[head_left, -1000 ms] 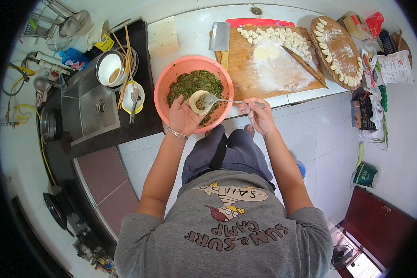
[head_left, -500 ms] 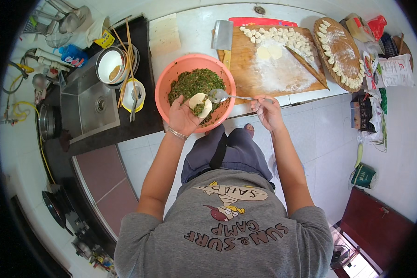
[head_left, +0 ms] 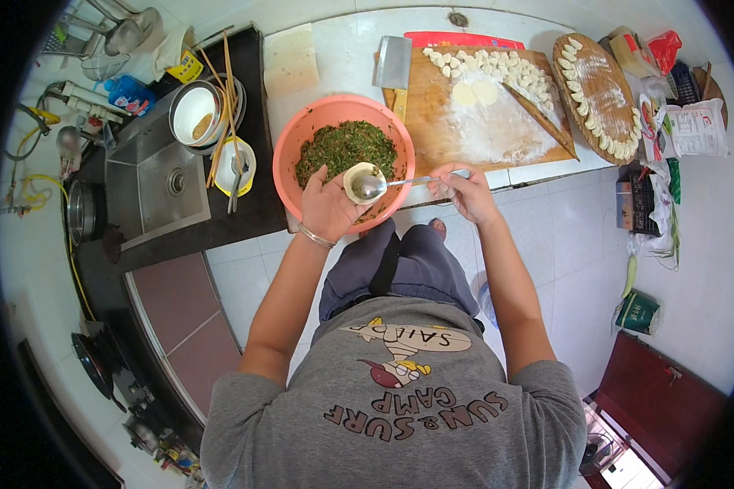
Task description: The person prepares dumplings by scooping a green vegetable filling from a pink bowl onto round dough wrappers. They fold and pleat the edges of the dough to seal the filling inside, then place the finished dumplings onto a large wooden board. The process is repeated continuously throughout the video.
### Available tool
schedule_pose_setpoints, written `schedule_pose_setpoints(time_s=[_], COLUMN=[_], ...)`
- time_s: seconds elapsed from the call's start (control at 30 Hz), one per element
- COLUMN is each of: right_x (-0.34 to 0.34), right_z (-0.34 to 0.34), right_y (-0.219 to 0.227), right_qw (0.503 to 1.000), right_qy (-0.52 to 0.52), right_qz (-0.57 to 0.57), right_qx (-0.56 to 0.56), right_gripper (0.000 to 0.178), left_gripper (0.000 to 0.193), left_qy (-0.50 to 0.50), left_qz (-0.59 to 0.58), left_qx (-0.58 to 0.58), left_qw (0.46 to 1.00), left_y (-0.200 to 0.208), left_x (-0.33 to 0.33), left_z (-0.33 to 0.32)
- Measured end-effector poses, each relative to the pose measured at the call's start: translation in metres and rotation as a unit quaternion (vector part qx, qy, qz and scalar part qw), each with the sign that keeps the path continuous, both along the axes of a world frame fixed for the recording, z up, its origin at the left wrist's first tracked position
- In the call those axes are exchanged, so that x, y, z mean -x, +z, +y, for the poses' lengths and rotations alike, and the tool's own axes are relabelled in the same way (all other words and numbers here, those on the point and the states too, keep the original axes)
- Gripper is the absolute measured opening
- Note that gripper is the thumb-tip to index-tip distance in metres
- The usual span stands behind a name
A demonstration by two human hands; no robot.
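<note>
My left hand (head_left: 328, 205) holds a round dumpling wrapper (head_left: 351, 178) over the near side of a pink basin (head_left: 284, 173). Chopped green filling (head_left: 347, 147) lies heaped inside the basin. My right hand (head_left: 462, 192) grips a metal spoon (head_left: 422, 180) by its handle. The spoon's bowl rests in or just over the wrapper and hides most of what is on it. To the right, a floured wooden board (head_left: 432, 122) carries two flat rolled wrappers (head_left: 475, 94), many small dough pieces (head_left: 497, 61) and a rolling pin (head_left: 541, 121).
A cleaver (head_left: 393, 63) lies beside the board's left edge. A round wooden tray (head_left: 599, 77) of shaped dumplings stands at the right. Left of the basin are a yellow-rimmed bowl (head_left: 245, 183), long chopsticks (head_left: 230, 106) and a steel sink (head_left: 143, 183).
The spoon has moved left, from beside the wrapper to over it, and my right hand has shifted slightly left and lower. The wrapper now looks cupped.
</note>
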State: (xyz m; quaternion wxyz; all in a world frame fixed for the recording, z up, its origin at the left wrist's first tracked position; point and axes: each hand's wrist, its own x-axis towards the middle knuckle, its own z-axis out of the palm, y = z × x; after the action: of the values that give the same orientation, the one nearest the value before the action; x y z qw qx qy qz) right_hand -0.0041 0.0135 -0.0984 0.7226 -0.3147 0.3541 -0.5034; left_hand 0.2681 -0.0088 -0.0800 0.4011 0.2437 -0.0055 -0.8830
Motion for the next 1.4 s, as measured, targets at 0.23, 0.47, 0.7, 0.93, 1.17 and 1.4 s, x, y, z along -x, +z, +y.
schedule_pose_setpoints(time_s=[0.23, 0.47, 0.7, 0.93, 1.17, 1.4], right_x=[0.008, 0.011, 0.002, -0.030, -0.044, -0.052], right_z=[-0.002, 0.005, 0.013, 0.034, 0.039, 0.041], right_y=[-0.018, -0.032, 0.019, 0.047, 0.054, 0.059], right_qw=[0.997, 0.972, 0.964, 0.855, 0.815, 0.784], right_qy=[-0.035, -0.087, -0.249, -0.205, -0.190, -0.160], right_qz=[-0.056, -0.216, 0.062, 0.400, 0.445, 0.474], right_qx=[-0.050, -0.036, 0.067, 0.257, 0.318, 0.369], right_gripper=[0.017, 0.019, 0.020, 0.015, 0.010, 0.009], left_gripper=[0.065, 0.064, 0.062, 0.060, 0.062, 0.063], left_qy=[-0.001, 0.026, 0.049, 0.050, 0.053, 0.054], left_qz=[0.056, 0.065, 0.039, 0.035, 0.047, 0.051], left_qx=[0.012, 0.020, 0.019, 0.011, 0.016, 0.016], left_qw=[0.998, 0.997, 0.998, 0.998, 0.997, 0.997], left_y=[0.003, 0.002, 0.001, -0.004, -0.004, -0.007], left_x=[-0.001, 0.002, 0.000, 0.001, 0.000, 0.000], left_z=[0.006, 0.006, 0.004, 0.005, 0.006, 0.007])
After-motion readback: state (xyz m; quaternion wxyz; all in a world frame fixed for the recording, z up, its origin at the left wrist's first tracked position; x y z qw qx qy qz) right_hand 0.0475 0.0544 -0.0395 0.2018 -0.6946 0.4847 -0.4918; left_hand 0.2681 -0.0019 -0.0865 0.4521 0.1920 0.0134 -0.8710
